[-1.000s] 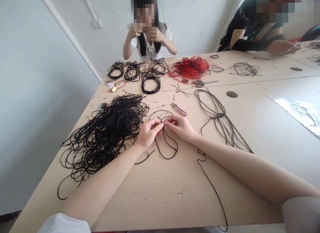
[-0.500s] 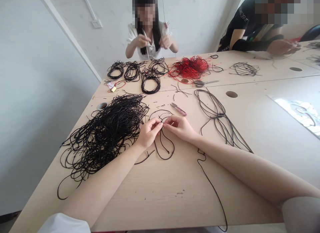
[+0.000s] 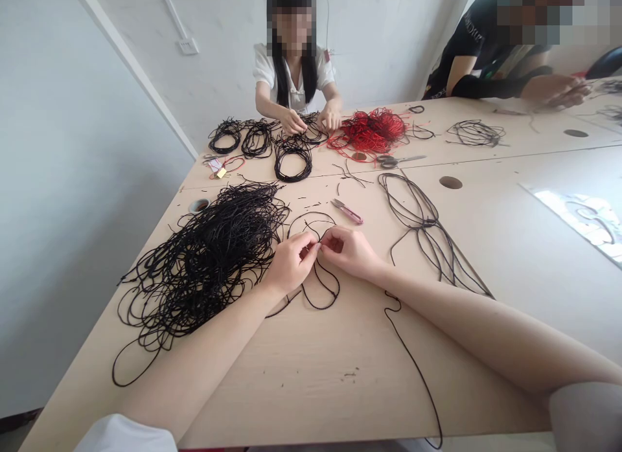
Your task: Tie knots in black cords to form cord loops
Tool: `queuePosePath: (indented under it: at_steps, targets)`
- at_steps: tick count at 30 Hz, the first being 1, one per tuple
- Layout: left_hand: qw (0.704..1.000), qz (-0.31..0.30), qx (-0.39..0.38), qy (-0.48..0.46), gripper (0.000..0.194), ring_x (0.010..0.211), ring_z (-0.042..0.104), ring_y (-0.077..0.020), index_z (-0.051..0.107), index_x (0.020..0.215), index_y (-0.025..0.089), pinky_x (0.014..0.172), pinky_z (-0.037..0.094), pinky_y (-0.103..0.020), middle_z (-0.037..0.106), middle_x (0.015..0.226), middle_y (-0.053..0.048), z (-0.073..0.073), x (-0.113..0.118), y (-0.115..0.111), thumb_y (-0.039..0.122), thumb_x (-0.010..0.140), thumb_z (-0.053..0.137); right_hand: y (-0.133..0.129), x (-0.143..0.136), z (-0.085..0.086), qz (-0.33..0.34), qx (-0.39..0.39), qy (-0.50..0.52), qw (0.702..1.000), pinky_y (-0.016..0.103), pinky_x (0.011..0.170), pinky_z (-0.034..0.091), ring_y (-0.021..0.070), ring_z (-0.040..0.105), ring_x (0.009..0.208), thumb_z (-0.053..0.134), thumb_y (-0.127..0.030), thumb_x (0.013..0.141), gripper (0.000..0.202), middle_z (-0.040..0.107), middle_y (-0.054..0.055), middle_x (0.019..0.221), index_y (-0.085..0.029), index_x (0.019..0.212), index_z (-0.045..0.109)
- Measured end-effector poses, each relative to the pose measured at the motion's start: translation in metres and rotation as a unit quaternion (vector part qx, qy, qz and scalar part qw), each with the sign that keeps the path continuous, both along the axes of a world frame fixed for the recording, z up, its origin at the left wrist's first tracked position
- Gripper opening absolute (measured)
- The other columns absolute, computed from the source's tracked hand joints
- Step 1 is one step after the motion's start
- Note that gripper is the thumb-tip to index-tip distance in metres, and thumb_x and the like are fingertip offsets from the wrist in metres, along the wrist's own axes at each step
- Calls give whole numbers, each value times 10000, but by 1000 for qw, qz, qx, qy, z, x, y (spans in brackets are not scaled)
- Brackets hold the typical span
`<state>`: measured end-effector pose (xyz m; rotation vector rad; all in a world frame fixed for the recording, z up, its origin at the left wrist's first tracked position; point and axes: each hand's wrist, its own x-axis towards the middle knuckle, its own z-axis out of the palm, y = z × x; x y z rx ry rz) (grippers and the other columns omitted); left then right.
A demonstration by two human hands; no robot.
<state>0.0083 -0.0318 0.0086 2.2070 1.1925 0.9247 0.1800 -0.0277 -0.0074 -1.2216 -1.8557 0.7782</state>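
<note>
Near the middle of the view, my left hand (image 3: pixel 293 261) pinches a thin black cord (image 3: pixel 337 285), thumb against forefinger. My right hand (image 3: pixel 348 251) pinches the same cord just beside it, and the fingertips of both hands nearly touch. Loops of the cord lie on the table above and below the hands; the bit between the fingertips is too small to make out. A large tangled pile of black cords (image 3: pixel 214 258) lies left of my left hand. Small thread snips (image 3: pixel 348 211) with a pink handle rest just beyond my right hand.
Bundled black cords (image 3: pixel 427 224) lie to the right, with a long loose cord (image 3: pixel 413 361) nearer. Farther back are coiled black cords (image 3: pixel 293 164), a red cord heap (image 3: pixel 374 131), scissors (image 3: pixel 389 161) and a tape roll (image 3: pixel 199 206). Two people work at the table's far side (image 3: pixel 519 125).
Both my hands have shifted slightly, their fingertips still together on the cord. The person opposite has lowered both hands from chest height to the black cords on the table.
</note>
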Motion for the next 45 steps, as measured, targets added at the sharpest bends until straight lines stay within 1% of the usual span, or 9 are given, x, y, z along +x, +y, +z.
queuePosePath:
  at_steps: [5, 10, 13, 16, 20, 24, 27, 38, 45]
  targets:
    - [1000, -10, -21, 9, 179, 623, 472, -140, 500, 733, 202, 612, 365, -252, 516, 660, 8, 1, -1, 0, 269, 894, 455, -2, 0, 2, 10, 3, 17, 1000, 264, 571, 426, 131, 530, 631, 547, -191, 730, 46, 606, 19, 734, -190, 769, 572]
    - [999, -7, -47, 2, 192, 590, 484, -133, 486, 712, 200, 601, 381, -255, 518, 615, 17, 0, 0, 0, 277, 888, 473, -1, 0, 0, 14, 2, 20, 1000, 265, 578, 422, 131, 519, 635, 553, -195, 718, 20, 591, 15, 723, -193, 738, 555]
    - [993, -15, -106, -57, 192, 579, 528, -127, 510, 740, 198, 586, 423, -250, 539, 634, 17, -2, 0, 1, 315, 889, 483, 1, 1, -1, 20, -3, 21, 1000, 256, 561, 397, 126, 501, 625, 541, -188, 721, 22, 574, 2, 712, -199, 738, 533]
    - [974, -11, -184, -136, 203, 554, 575, -125, 564, 798, 190, 537, 463, -240, 573, 637, 13, -4, -1, 4, 368, 879, 510, 2, 2, -2, 29, -29, 41, 998, 253, 567, 392, 127, 504, 637, 517, -198, 753, 7, 580, -3, 728, -203, 753, 522]
    - [946, 6, -248, -208, 259, 557, 629, -130, 622, 851, 165, 470, 484, -224, 665, 750, -32, -7, -2, 8, 420, 824, 595, 3, 4, -2, 41, -79, 123, 988, 277, 672, 446, 152, 582, 753, 483, -233, 811, 54, 612, 15, 791, -197, 780, 508]
    - [912, 22, -301, -277, 282, 725, 692, -171, 663, 886, 122, 642, 564, -260, 712, 850, -88, -8, -4, 11, 376, 768, 682, 5, 4, -2, 45, -110, 170, 978, 283, 661, 456, 153, 589, 735, 492, -259, 823, 77, 603, 15, 768, -193, 784, 498]
    - [887, 31, -333, -318, 274, 820, 697, -188, 668, 915, 109, 753, 569, -292, 719, 900, -102, -7, -5, 13, 308, 734, 722, 6, 3, -3, 39, -109, 168, 979, 276, 642, 448, 142, 559, 707, 517, -258, 810, 74, 594, 14, 767, -187, 788, 516]
    - [854, 23, -373, -362, 136, 769, 704, -189, 500, 861, 166, 739, 560, -318, 692, 807, -51, -5, -8, 15, 270, 811, 572, 7, 3, -2, 47, -111, 170, 978, 266, 628, 432, 126, 529, 685, 529, -234, 795, 61, 591, 11, 778, -177, 774, 521]
    - [844, 26, -374, -384, 129, 759, 707, -196, 426, 854, 188, 694, 557, -305, 696, 763, -50, -7, -8, 16, 279, 828, 513, 6, 3, 0, 58, -118, 197, 972, 280, 703, 447, 154, 583, 807, 502, -194, 777, 36, 612, 17, 810, -185, 746, 485]
